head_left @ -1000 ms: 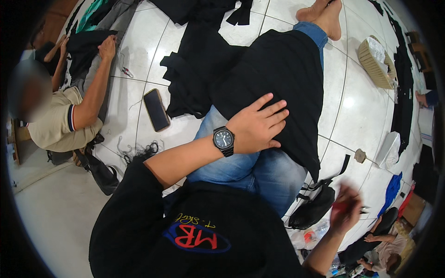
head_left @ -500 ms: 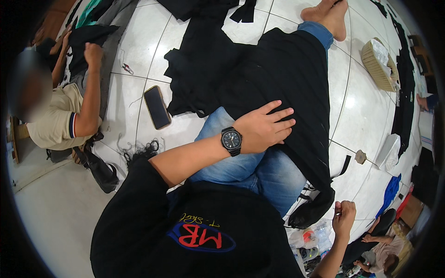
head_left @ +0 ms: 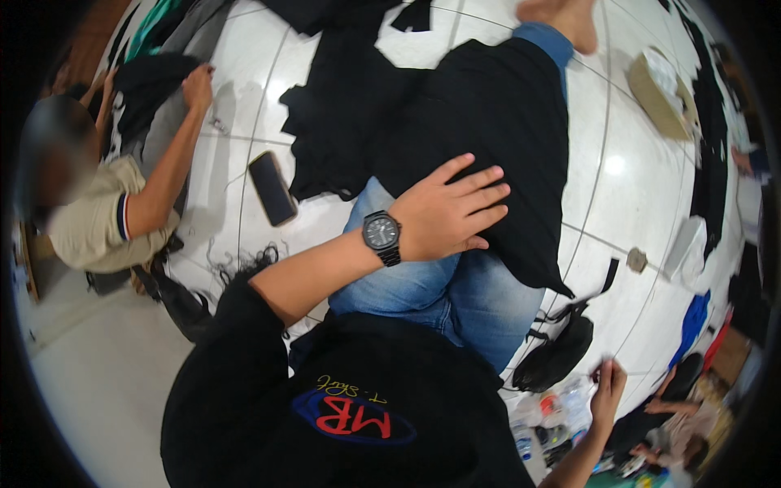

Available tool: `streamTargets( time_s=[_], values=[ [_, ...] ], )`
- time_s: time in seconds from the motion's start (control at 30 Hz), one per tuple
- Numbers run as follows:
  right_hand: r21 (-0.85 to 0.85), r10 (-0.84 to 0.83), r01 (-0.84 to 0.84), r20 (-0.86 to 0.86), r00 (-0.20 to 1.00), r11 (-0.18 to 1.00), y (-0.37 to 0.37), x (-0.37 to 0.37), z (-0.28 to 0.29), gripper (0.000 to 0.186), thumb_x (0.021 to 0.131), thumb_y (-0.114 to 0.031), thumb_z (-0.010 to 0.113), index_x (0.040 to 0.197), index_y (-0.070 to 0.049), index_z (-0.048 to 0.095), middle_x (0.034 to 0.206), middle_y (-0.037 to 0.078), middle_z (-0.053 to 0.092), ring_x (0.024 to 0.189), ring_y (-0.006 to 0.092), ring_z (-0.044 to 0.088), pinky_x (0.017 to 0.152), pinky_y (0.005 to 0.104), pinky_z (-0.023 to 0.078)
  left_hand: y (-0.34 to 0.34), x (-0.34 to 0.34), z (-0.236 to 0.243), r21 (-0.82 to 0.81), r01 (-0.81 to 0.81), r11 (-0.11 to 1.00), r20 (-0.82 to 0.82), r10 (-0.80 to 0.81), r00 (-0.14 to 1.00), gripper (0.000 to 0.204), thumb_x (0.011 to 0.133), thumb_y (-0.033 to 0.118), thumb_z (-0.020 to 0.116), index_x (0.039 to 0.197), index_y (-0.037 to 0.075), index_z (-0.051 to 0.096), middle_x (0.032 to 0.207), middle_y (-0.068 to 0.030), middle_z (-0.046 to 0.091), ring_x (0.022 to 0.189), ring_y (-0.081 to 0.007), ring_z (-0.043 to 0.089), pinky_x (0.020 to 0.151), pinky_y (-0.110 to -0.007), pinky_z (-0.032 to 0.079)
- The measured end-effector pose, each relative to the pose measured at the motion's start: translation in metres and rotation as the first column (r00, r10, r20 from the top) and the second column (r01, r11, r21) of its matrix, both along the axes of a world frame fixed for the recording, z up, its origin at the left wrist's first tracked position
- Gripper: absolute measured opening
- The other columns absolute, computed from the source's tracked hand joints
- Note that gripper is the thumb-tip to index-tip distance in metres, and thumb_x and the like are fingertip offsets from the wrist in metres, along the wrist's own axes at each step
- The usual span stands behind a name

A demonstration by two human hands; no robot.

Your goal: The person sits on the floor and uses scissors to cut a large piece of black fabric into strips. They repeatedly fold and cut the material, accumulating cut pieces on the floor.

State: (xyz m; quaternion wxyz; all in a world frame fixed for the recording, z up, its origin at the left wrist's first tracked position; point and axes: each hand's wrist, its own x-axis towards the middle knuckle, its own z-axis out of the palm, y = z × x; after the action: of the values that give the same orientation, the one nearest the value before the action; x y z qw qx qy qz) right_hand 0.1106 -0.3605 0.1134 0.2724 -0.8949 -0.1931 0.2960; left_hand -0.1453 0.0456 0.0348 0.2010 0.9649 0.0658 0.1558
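A large piece of black fabric (head_left: 488,106) is spread over my legs and onto the tiled floor. My left hand (head_left: 451,207), with a black watch (head_left: 381,231) on its wrist, lies flat on the fabric above my thighs, fingers spread. Off to the right, my right hand (head_left: 607,389) is raised away from the cloth, its thumb and fingers pinched together. Whatever it may hold is too small to make out. Between that hand and my knee sits a black pouch with straps (head_left: 557,354).
A phone (head_left: 272,189) lies on the floor left of the fabric, near black thread scraps (head_left: 252,260). To the left, another person (head_left: 106,203) handles dark cloth. A woven basket (head_left: 661,98) and a white bag (head_left: 688,252) are at right. Bottles (head_left: 522,443) lie near my right arm.
My right hand has moved slightly down, still pinched. The fabric's near edge has drawn back from the pouch. My left hand has shifted slightly left. The neighbour's arm has reached to the right.
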Motion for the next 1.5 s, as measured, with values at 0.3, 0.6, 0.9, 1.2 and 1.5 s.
streamTargets(
  time_s=[0.3, 0.6, 0.9, 1.2, 1.5],
  values=[
    [0.786, 0.489, 0.148, -0.507, 0.709, 0.601, 0.225, -0.140, -0.019, 0.092, 0.099, -0.063, 0.040, 0.154, 0.007, 0.019, 0.165, 0.019, 0.011, 0.154, 0.0267, 0.008, 0.123, 0.0409, 0.007, -0.047, 0.006, 0.049, -0.450, -0.141, 0.882, 0.191, 0.249, 0.949, 0.039, 0.074, 0.028, 0.082, 0.104, 0.005, 0.073, 0.134, -0.0157, 0.061, 0.136, -0.0400, 0.046, 0.107, -0.051, 0.038],
    [0.707, 0.653, 0.079, -0.685, 0.323, 0.703, 0.233, -0.130, -0.021, 0.037, 0.105, -0.026, 0.051, 0.127, 0.000, 0.065, 0.135, 0.016, 0.061, 0.125, 0.0242, 0.057, 0.106, 0.0355, 0.043, -0.010, -0.132, 0.027, -0.389, -0.600, 0.699, -0.056, 0.632, 0.773, 0.008, 0.076, -0.001, 0.072, 0.083, 0.004, 0.071, 0.109, -0.0134, 0.066, 0.123, -0.0347, 0.057, 0.105, -0.046, 0.042],
    [0.362, 0.185, -0.030, -0.402, 0.897, 0.932, 0.152, -0.033, 0.006, 0.015, 0.093, -0.001, 0.065, 0.107, 0.001, 0.070, 0.086, 0.005, 0.068, 0.073, 0.0086, 0.061, 0.065, 0.0214, 0.047, -0.064, -0.402, -0.004, 0.419, -0.035, 0.907, -0.884, 0.417, 0.210, 0.035, 0.083, 0.013, 0.059, 0.116, 0.012, 0.070, 0.118, -0.0203, 0.067, 0.111, -0.0338, 0.065, 0.111, -0.050, 0.038],
    [0.170, 0.346, -0.393, 0.250, 0.904, 0.904, 0.154, -0.023, -0.012, 0.029, 0.077, -0.005, 0.078, 0.104, -0.005, 0.069, 0.092, 0.009, 0.065, 0.067, 0.0201, 0.062, 0.060, 0.0307, 0.049, 0.034, -0.163, 0.014, 0.030, -0.586, 0.810, -0.291, 0.568, 0.770, 0.042, 0.096, 0.015, 0.060, 0.136, 0.003, 0.056, 0.135, -0.0201, 0.058, 0.129, -0.0370, 0.053, 0.109, -0.043, 0.040],
    [-0.060, 0.704, -0.777, 0.473, 0.530, 0.626, 0.154, -0.019, -0.031, 0.017, 0.077, -0.011, 0.074, 0.077, -0.009, 0.057, 0.073, 0.006, 0.053, 0.064, 0.0255, 0.061, 0.056, 0.0406, 0.048, 0.061, 0.001, -0.027, 0.036, -0.394, 0.919, -0.036, 0.395, 0.918, 0.064, 0.094, 0.046, 0.061, 0.148, 0.015, 0.046, 0.159, -0.0162, 0.032, 0.147, -0.0404, 0.027, 0.117, -0.052, 0.026]
  ],
)
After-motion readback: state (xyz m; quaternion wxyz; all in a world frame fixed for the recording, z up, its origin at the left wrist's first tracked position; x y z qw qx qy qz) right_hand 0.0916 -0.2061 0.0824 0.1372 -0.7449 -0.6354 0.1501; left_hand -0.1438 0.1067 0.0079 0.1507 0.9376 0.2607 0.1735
